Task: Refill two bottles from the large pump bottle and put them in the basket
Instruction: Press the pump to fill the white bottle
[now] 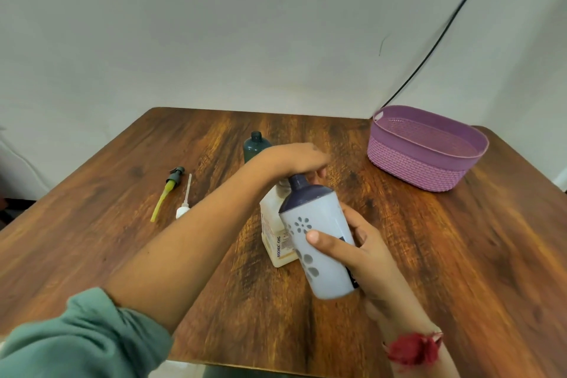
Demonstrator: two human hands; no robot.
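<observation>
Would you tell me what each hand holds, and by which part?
The right hand grips the white flowered bottle round its body. The left hand covers the top of the large pump bottle; whether it grips cannot be told.

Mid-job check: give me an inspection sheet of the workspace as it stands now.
Surface: wooden table, no spill seen.
Job's things: white bottle tilted, neck at the large pump bottle top; dark teal bottle uncapped, behind the left arm; purple basket far right, nothing seen inside.
Clutter: dark pump head with yellow tube and white pump head lie at the left.
Grippers: right hand grips the white bottle; left hand over the pump bottle's top, blurred.
Cables: black cable down the wall behind the basket.
Surroundings: plain white wall.
</observation>
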